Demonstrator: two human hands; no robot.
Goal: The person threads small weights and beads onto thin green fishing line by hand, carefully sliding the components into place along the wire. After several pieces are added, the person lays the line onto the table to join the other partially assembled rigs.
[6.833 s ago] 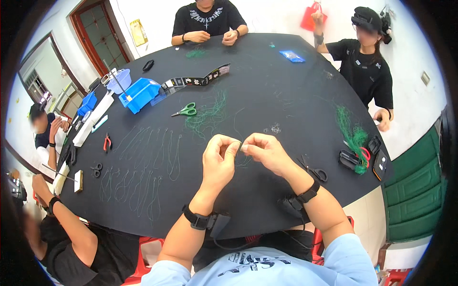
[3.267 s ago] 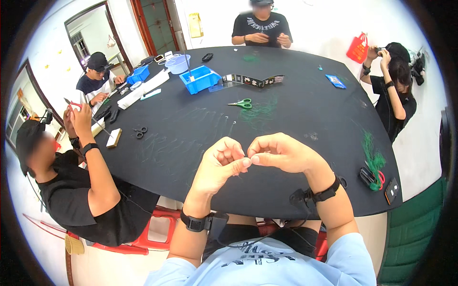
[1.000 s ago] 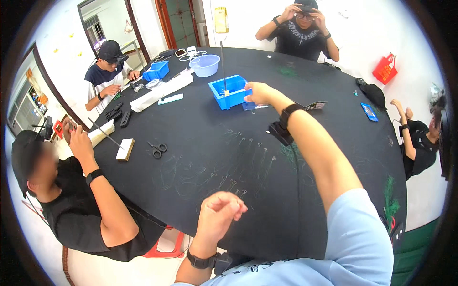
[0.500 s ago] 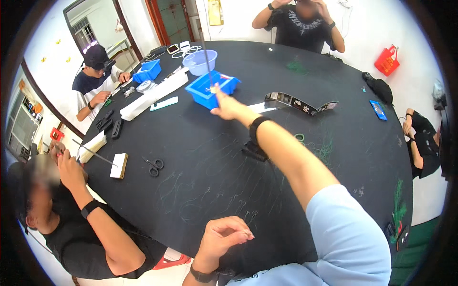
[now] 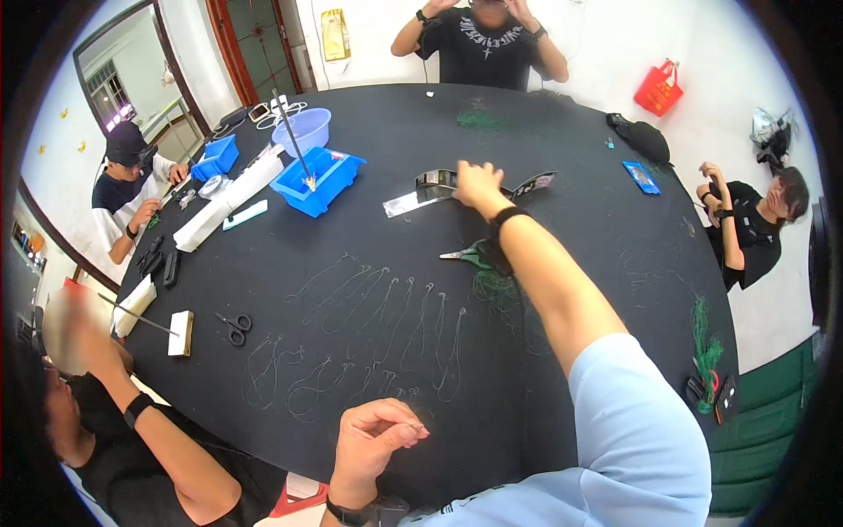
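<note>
Near the front edge of the table, my left hand (image 5: 378,439) is closed in a pinch of thumb and forefinger. Whatever lies between the fingertips is too small to name. My right arm stretches forward, and my right hand (image 5: 479,186) is over a black folded printed strip (image 5: 432,180). Its fingers are bent and the tips hidden, so I cannot tell whether it touches the strip. Beside my right wrist lie green-handled scissors (image 5: 470,254). Several thin looped threads (image 5: 406,321) are laid out between my hands. A blue bin (image 5: 303,195) holds an upright thin rod (image 5: 290,132).
Black scissors (image 5: 234,328) and a block with a rod (image 5: 180,334) lie at left. Beyond are a long white box (image 5: 219,211) and a purple basin (image 5: 312,127). Green thread (image 5: 702,342) lies at right. Other people sit around the dark table (image 5: 580,290).
My right hand has moved from the rod at the blue bin to the folded strip. My left hand keeps its pinch. The view has shifted to the right.
</note>
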